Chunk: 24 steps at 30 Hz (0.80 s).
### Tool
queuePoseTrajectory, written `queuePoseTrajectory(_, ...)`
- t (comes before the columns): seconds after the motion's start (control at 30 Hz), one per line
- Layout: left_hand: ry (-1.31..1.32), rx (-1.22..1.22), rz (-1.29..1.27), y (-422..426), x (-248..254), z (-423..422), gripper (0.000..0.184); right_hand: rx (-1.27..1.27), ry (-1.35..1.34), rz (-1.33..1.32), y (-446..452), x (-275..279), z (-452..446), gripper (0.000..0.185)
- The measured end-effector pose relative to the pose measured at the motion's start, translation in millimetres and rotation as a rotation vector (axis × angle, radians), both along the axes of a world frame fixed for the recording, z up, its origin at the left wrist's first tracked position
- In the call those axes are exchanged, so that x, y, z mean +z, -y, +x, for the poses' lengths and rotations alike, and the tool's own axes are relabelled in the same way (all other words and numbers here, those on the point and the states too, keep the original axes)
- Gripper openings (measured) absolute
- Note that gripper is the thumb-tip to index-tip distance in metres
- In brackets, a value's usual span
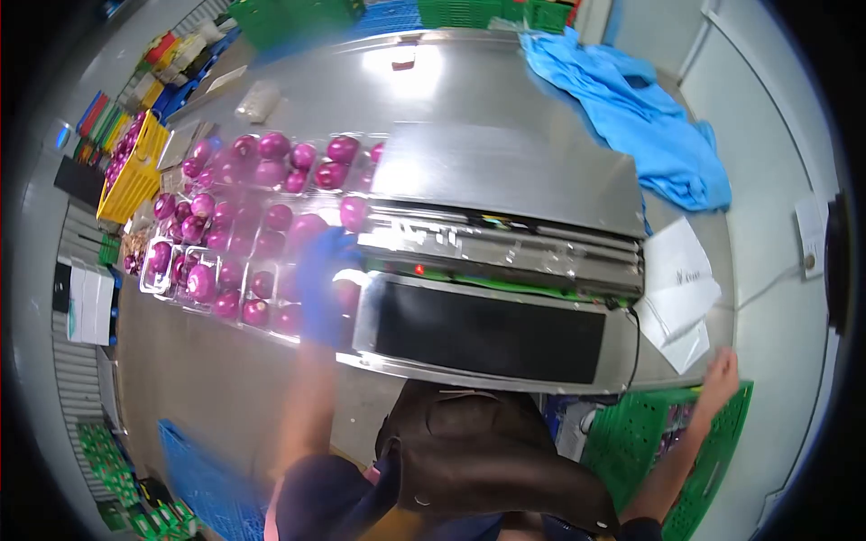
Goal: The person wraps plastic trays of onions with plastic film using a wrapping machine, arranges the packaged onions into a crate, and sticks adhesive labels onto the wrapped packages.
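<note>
My left hand (325, 275), in a blue glove and smeared by motion, is over the right end of the packed red onions (202, 282), just left of the wrapping machine (487, 248). Whether it holds anything is hidden by the blur. The onions lie in clear trays in rows on the steel table. On the far right, my right hand (720, 379) is bare, with its fingers curled together above the rim of a green crate (622, 442). What it holds, if anything, is too small to name.
A black pad (487, 329) lies in front of the machine. Blue cloth (631, 108) and white papers (681, 293) are at the right. A yellow crate (144, 171) of onions stands at the left. A blue pallet (212, 478) lies on the floor.
</note>
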<state>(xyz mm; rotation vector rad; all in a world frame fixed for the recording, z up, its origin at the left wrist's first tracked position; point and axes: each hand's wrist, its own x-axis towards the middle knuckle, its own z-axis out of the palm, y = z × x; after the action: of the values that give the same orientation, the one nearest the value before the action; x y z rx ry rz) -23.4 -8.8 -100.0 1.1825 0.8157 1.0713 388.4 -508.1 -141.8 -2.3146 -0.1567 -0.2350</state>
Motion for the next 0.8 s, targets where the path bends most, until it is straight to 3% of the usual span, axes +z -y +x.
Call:
queuePoseTrajectory(0.07, -0.086, 0.232, -0.153, -90.8, -53.9, -43.5, 0.034, 0.270, -0.063, 0.233, -146.3, 35.1, -45.9, 0.022)
queuePoseTrajectory(0.13, 0.038, 0.306, -0.342, -168.6, -109.7, -83.0, 0.040, 0.648, -0.219, 0.478, -262.3, 60.9, -92.0, 0.016)
queuePoseTrajectory(0.17, -0.021, 0.308, -0.193, -211.8, -141.9, -104.1, 0.043, 0.756, -0.255, 0.332, -311.7, 74.5, -112.5, 0.013)
queuePoseTrajectory(0.2, 0.022, 0.380, -0.198, -212.3, -103.7, -91.6, 0.044, 0.925, -0.228, 0.334, -357.0, 82.7, -134.8, 0.012)
queuePoseTrajectory(0.27, 0.077, 0.512, -0.341, -300.4, -145.2, -130.3, 0.042, 1.191, -0.164, 0.246, -433.0, 99.8, -173.1, 0.010)
queuePoseTrajectory(0.3, -0.049, 0.618, -0.331, -337.2, -162.1, -144.1, 0.037, 1.276, -0.232, 0.227, -467.4, 106.8, -190.1, 0.009)
queuePoseTrajectory(0.37, -0.204, 0.585, -0.274, -401.6, -197.1, -175.3, 0.032, 1.434, -0.064, 0.147, -539.3, 100.6, -209.9, 0.015)
queuePoseTrajectory(0.4, -0.359, 0.555, -0.212, -425.4, -212.1, -185.6, 0.032, 1.452, -0.197, 0.070, -573.1, 105.9, -221.8, 0.017)
queuePoseTrajectory(0.43, -0.362, 0.629, -0.234, -400.4, -163.7, -160.9, 0.031, 1.496, -0.216, 0.117, -610.5, 93.2, -229.1, 0.020)
queuePoseTrajectory(0.47, -0.352, 0.601, -0.275, -438.8, -200.6, -177.7, 0.034, 1.524, -0.229, 0.030, -647.1, 85.5, -236.4, 0.022)
queuePoseTrajectory(0.53, -0.322, 0.592, -0.313, -412.2, -152.2, -155.4, 0.034, 1.543, -0.162, 0.010, -716.1, 60.3, -254.1, 0.026)
queuePoseTrajectory(0.63, -0.371, 0.534, -0.201, -436.3, -178.5, -168.9, 0.027, 1.498, -0.010, -0.048, -817.9, 1.5, -273.6, 0.030)
queuePoseTrajectory(0.67, -0.422, 0.578, -0.199, -414.1, -148.6, -154.3, 0.026, 1.457, 0.003, -0.051, -848.5, -19.9, -280.2, 0.033)
queuePoseTrajectory(0.77, -0.343, 0.453, -0.041, -422.0, -190.8, -169.6, 0.022, 1.345, -0.043, -0.071, -912.1, -50.8, -308.0, 0.044)
queuePoseTrajectory(0.8, -0.331, 0.494, -0.091, -420.9, -187.5, -168.4, 0.021, 1.335, -0.009, -0.065, -929.7, -64.4, -318.0, 0.044)
